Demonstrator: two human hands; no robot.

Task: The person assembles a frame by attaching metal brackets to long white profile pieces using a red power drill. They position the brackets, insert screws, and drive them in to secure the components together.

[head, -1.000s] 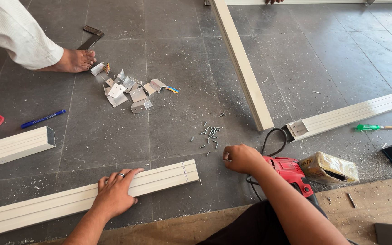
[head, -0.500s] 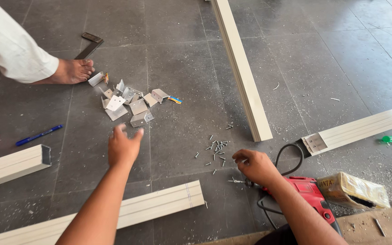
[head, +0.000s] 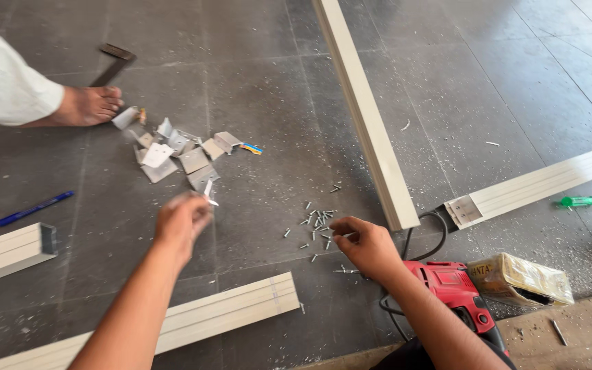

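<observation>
Gathering hardware — left hand [head: 181, 223] is pinching a metal bracket [head: 207, 190], right hand [head: 368, 245] is closing narrowly over loose screws [head: 315, 220].

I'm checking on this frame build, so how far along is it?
Done: profiles are cut, and one has a corner bracket fitted. In hand: the left hand lifts a bracket near the pile; the right hand is at the screws. Left: the profiles lie unjoined, and the drill rests idle.
</observation>
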